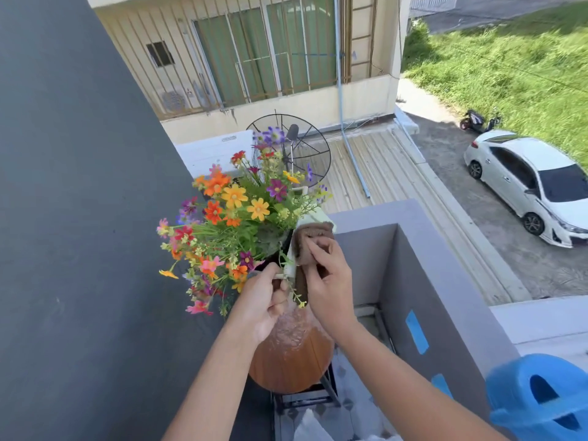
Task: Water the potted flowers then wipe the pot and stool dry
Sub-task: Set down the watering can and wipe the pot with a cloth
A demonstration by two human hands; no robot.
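Note:
A pot of colourful flowers (229,224) is lifted and tilted to the left above a round wooden stool (291,361), whose top is wet with water drops. My left hand (262,302) grips the pot's rim (288,268) from below. My right hand (327,275) presses a brown cloth (310,240) against the side of the pot. Most of the pot is hidden behind the cloth and both hands.
A blue watering can (541,399) sits on the grey balcony wall (445,281) at the lower right. A dark wall (79,218) rises close on the left. Beyond the balcony are a roof, a satellite dish (305,148) and a white car (528,189).

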